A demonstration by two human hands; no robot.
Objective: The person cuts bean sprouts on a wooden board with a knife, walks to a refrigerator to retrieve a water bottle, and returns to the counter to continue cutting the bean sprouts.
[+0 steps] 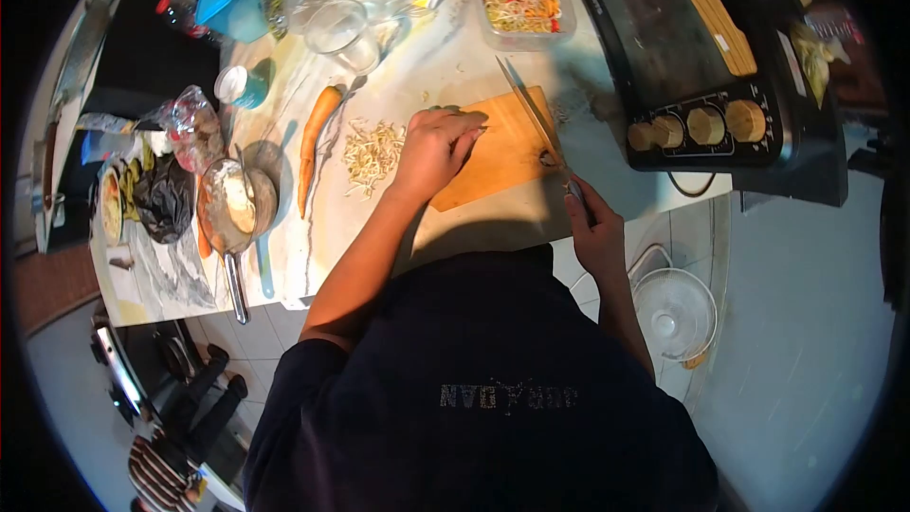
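Observation:
A wooden cutting board (pixel 507 156) lies at an angle on the table in front of me. My left hand (pixel 441 147) rests on its left side, fingers pressed together and curled; anything under the fingertips is too small to make out. My right hand (pixel 595 228) is closed around the handle of a knife (pixel 533 112), whose blade points away along the board's right edge. A small dark bit sits by the blade near the handle. Left of my left hand is a pile of bean sprouts (pixel 372 156), and beyond it a whole carrot (pixel 316 142).
A plastic container (pixel 527 38) of shredded vegetables stands at the back. To the right is a toaster oven (pixel 701 123) with knobs. A pan (pixel 237 204), a cup (pixel 242 87), a clear bowl (pixel 343 36) and bags crowd the left. A basket (pixel 675 313) stands below; another person is lower left.

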